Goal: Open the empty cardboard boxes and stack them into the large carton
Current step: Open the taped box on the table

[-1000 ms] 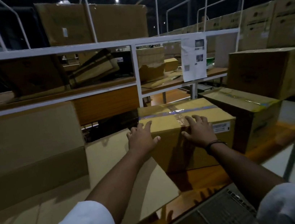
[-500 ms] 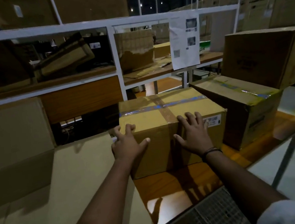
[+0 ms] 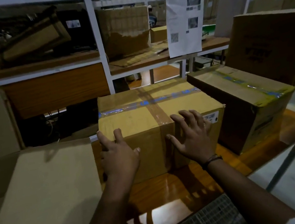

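Taped box (image 3: 129,120) nearer; left hand (image 3: 119,153) and right hand (image 3: 194,139) splayed flat on its front.

The glossy wooden desk (image 3: 172,190) is carrying a taped box (image 3: 140,120) centrally, a second box (image 3: 244,90) just right, and flat cardboard (image 3: 50,192) left.

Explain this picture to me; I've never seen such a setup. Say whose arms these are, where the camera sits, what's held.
No machine here: a person wears one camera on the head, looking forward and down at their own forearms. The left hand and right hand lie with spread fingers on the near face and top edge of a taped cardboard box, pressing it, gripping nothing. It stands on a wooden table. A second taped box stands to its right; a broad cardboard panel lies to its left. Behind, a white rack carries a printed sheet.
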`<action>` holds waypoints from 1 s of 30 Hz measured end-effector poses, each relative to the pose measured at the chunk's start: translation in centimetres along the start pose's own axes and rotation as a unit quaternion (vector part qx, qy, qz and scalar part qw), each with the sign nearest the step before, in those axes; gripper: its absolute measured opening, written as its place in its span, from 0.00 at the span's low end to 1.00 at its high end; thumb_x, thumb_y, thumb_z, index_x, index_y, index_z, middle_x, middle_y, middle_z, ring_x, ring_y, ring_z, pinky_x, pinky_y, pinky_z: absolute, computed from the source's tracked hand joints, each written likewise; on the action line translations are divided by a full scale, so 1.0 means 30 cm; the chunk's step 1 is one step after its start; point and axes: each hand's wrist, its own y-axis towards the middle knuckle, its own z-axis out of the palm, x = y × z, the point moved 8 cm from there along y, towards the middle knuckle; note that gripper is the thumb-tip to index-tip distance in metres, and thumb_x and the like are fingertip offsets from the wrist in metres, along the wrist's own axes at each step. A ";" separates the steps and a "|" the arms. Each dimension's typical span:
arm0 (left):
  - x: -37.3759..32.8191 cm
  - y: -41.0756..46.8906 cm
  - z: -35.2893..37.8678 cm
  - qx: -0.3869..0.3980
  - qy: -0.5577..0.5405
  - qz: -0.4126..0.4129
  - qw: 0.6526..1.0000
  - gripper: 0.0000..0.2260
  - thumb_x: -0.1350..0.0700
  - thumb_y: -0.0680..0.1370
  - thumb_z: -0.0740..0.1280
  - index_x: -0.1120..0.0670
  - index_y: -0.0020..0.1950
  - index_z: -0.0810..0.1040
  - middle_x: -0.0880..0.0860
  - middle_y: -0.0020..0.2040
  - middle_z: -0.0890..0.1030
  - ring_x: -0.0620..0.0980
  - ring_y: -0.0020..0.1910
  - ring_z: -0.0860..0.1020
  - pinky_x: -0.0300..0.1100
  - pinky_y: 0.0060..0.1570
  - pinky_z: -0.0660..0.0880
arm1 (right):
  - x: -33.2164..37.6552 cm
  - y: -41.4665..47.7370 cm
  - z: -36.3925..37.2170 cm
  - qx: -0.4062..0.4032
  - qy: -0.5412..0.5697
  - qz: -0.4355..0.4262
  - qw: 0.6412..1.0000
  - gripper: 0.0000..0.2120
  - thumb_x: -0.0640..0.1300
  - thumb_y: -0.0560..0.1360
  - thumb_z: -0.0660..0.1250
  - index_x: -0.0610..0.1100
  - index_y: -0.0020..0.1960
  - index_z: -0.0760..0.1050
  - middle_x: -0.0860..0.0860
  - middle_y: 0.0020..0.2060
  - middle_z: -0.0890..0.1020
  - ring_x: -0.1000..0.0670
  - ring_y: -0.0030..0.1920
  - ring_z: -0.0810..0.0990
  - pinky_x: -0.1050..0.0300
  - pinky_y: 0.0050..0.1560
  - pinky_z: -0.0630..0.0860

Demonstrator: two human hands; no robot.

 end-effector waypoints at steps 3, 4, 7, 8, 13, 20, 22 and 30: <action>0.013 -0.019 0.004 -0.021 -0.006 0.002 1.000 0.38 0.41 0.78 0.71 0.45 0.79 0.51 0.58 0.82 0.38 0.70 0.72 0.68 0.57 0.63 0.76 | -0.029 -0.001 -0.001 -0.017 0.035 -0.015 0.999 0.33 0.67 0.75 0.66 0.54 0.76 0.69 0.51 0.75 0.68 0.44 0.78 0.61 0.36 0.69 0.62; 0.014 -0.027 0.006 -0.026 -0.008 0.004 1.000 0.38 0.41 0.78 0.71 0.44 0.79 0.51 0.57 0.81 0.38 0.70 0.72 0.68 0.58 0.63 0.76 | -0.042 0.002 -0.008 -0.022 0.044 -0.011 0.999 0.33 0.66 0.75 0.67 0.53 0.75 0.69 0.50 0.75 0.68 0.44 0.78 0.62 0.36 0.69 0.63; 0.034 -0.038 0.011 -0.042 -0.035 -0.024 0.998 0.38 0.42 0.77 0.73 0.43 0.79 0.54 0.55 0.81 0.41 0.71 0.71 0.68 0.61 0.62 0.75 | -0.125 0.020 -0.034 -0.043 0.066 0.072 0.994 0.34 0.69 0.73 0.67 0.53 0.72 0.71 0.47 0.75 0.66 0.42 0.77 0.61 0.35 0.68 0.63; 0.036 -0.041 0.014 -0.044 -0.055 -0.037 0.997 0.38 0.43 0.76 0.74 0.43 0.79 0.56 0.56 0.81 0.42 0.71 0.71 0.68 0.62 0.63 0.75 | -0.162 0.023 -0.041 -0.054 0.069 0.105 0.991 0.35 0.71 0.71 0.67 0.53 0.72 0.71 0.46 0.76 0.64 0.41 0.78 0.60 0.34 0.68 0.62; 0.047 -0.073 0.058 -0.082 -0.134 -0.088 0.984 0.38 0.48 0.76 0.75 0.40 0.80 0.57 0.67 0.77 0.56 0.72 0.69 0.69 0.60 0.59 0.74 | -0.324 0.006 -0.026 -0.059 0.119 0.159 0.978 0.44 0.76 0.67 0.67 0.55 0.76 0.67 0.45 0.82 0.52 0.36 0.81 0.49 0.26 0.72 0.56; -0.013 -0.181 0.088 -0.214 -0.169 -0.059 0.960 0.38 0.52 0.76 0.76 0.42 0.81 0.60 0.68 0.73 0.63 0.70 0.66 0.72 0.54 0.55 0.74 | -0.417 -0.009 -0.003 -0.052 0.231 0.097 0.967 0.49 0.66 0.67 0.77 0.48 0.80 0.62 0.42 0.82 0.48 0.41 0.82 0.50 0.35 0.71 0.71; -0.005 -0.200 0.110 -0.228 -0.194 -0.065 0.952 0.40 0.53 0.75 0.77 0.40 0.80 0.58 0.67 0.76 0.61 0.70 0.69 0.70 0.58 0.59 0.74 | -0.443 -0.036 0.019 -0.027 0.252 0.107 0.962 0.54 0.65 0.66 0.77 0.50 0.82 0.55 0.42 0.82 0.47 0.41 0.82 0.50 0.39 0.71 0.69; 0.001 -0.229 0.144 -0.203 -0.206 -0.084 0.954 0.48 0.46 0.78 0.73 0.29 0.80 0.38 0.55 0.84 0.52 0.66 0.79 0.60 0.70 0.67 0.68 | -0.510 -0.113 0.089 0.063 0.291 0.095 0.950 0.61 0.58 0.67 0.79 0.60 0.83 0.39 0.44 0.80 0.51 0.35 0.77 0.62 0.30 0.65 0.75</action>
